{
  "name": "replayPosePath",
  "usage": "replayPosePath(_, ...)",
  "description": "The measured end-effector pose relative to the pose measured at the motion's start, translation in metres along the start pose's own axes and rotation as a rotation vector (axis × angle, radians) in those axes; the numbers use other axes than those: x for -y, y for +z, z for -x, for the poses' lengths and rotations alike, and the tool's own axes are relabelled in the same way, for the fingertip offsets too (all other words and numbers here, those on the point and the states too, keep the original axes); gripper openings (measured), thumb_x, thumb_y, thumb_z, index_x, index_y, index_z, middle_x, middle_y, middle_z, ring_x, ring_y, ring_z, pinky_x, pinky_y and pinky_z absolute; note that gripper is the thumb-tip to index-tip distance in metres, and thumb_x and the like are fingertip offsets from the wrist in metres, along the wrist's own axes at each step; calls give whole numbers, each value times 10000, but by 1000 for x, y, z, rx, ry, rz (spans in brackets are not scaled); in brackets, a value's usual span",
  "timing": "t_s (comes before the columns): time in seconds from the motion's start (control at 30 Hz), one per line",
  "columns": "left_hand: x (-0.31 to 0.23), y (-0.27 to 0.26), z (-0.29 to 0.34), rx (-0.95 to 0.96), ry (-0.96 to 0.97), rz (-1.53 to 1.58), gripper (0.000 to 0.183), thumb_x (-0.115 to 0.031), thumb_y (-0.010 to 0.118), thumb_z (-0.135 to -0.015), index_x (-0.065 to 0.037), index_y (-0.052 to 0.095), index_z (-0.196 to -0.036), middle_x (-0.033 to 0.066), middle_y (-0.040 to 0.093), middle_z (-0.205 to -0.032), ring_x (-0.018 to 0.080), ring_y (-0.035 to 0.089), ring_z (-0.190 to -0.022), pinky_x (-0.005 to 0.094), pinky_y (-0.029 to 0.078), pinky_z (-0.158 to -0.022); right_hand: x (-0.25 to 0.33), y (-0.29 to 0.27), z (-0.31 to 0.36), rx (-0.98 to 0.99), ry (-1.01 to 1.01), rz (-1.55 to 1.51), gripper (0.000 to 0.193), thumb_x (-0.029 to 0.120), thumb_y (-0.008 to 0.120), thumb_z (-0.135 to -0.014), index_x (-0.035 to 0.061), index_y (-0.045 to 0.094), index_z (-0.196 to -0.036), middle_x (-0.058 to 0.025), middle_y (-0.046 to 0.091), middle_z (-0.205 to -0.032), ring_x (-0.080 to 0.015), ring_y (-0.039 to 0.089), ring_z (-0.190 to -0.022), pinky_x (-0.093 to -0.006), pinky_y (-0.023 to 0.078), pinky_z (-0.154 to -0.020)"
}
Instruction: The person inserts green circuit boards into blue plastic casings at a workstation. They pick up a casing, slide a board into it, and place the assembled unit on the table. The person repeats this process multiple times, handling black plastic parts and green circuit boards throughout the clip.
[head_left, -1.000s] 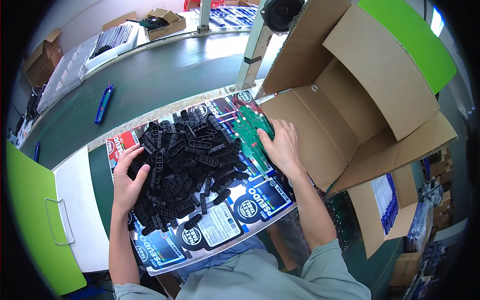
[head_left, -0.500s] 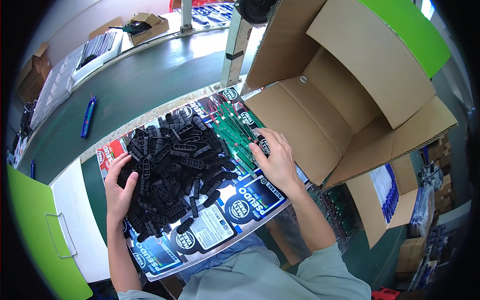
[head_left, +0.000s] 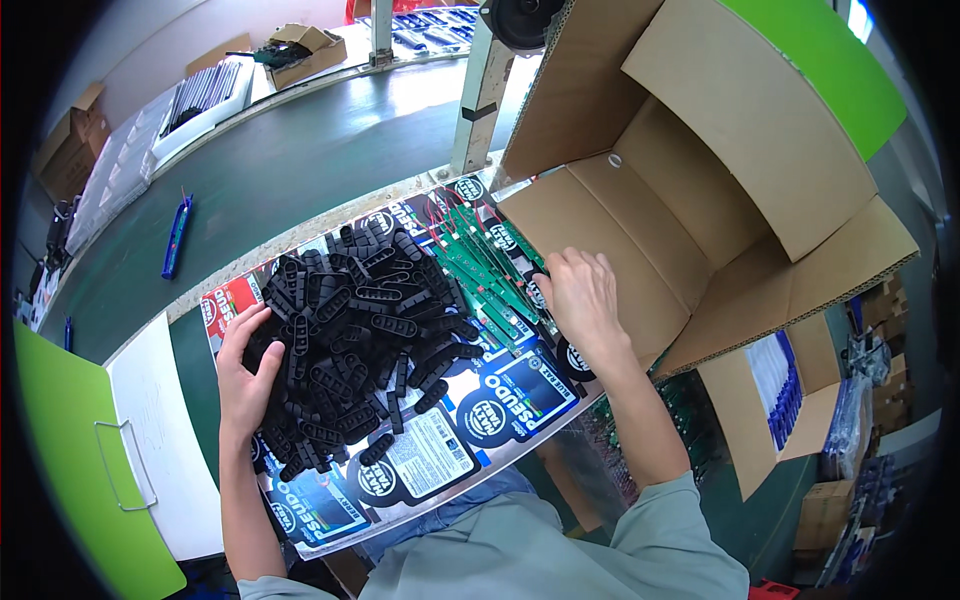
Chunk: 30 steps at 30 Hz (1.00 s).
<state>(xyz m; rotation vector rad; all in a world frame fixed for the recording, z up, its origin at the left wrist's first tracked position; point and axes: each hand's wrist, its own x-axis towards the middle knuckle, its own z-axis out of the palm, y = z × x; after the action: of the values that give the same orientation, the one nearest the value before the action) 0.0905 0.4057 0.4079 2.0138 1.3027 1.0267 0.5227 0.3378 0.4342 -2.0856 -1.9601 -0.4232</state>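
Observation:
A heap of black oblong plastic pieces with slots (head_left: 350, 340) lies on a printed sheet of packaging (head_left: 430, 470) in front of me. My left hand (head_left: 245, 375) rests against the heap's left side, thumb and fingers apart, gripping nothing. Several narrow green circuit boards (head_left: 475, 260) with thin red wires lie just right of the heap. At their right edge is my right hand (head_left: 583, 300), its fingers curled down and closed. The back of that hand hides whatever its fingertips may hold.
A large open cardboard box (head_left: 610, 225) stands at the right, close to my right hand. Beyond the sheet runs a green conveyor belt (head_left: 330, 125) carrying a blue stick-shaped part (head_left: 177, 237). A metal post (head_left: 478, 110) rises behind the boards. A smaller carton (head_left: 740, 380) holds blue-and-white parts.
My right hand has shifted right and its fingers have curled in from a more spread pose. My left hand stays against the heap. The whole view has shifted slightly.

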Motion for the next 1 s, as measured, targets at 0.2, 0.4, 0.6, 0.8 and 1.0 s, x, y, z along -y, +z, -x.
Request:
replayPosePath(0.2,-2,0,-1,6,-6,-10,463,-155,713,-896,8,648,-1325,161,612,-1419,307,566,-1343,405,405,-1155,-4,14,-3,32,-53,122,64,69,685,-876,14,694,-845,-185,696,-859,-358,719,-802,-449,535,-765)
replayPosePath(0.4,-2,-2,0,3,-1,-13,473,-171,731,-888,9,650,-1317,170,606,-1422,321,568,-1339,414,401,-1160,-10,-29,-8,-130,264,-478,116,119,707,-846,4,719,-846,-154,702,-773,-320,699,-686,-440,541,-640)
replayPosePath(0.6,-1,-1,1,1,-7,-3,469,-171,728,-889,10,651,-1315,169,608,-1418,320,566,-1339,416,402,-1160,-4,-33,1,-58,262,-453,158,168,732,-851,10,741,-844,-146,722,-757,-303,709,-670,-414,550,-650)
replayPosePath(0.8,0,-1,1,-3,-12,-10,472,-169,726,-884,9,654,-1316,170,608,-1420,321,567,-1338,417,405,-1158,13,-17,12,39,225,-657,169,153,725,-887,-15,747,-890,-169,738,-787,-316,723,-695,-416,557,-676)
replayPosePath(1.0,-1,-2,2,-6,-1,-7,471,-164,722,-883,10,656,-1316,169,610,-1421,319,573,-1331,416,408,-1155,-16,-13,32,1,269,-449,163,161,727,-909,0,747,-921,-140,713,-816,-310,695,-708,-415,539,-674)
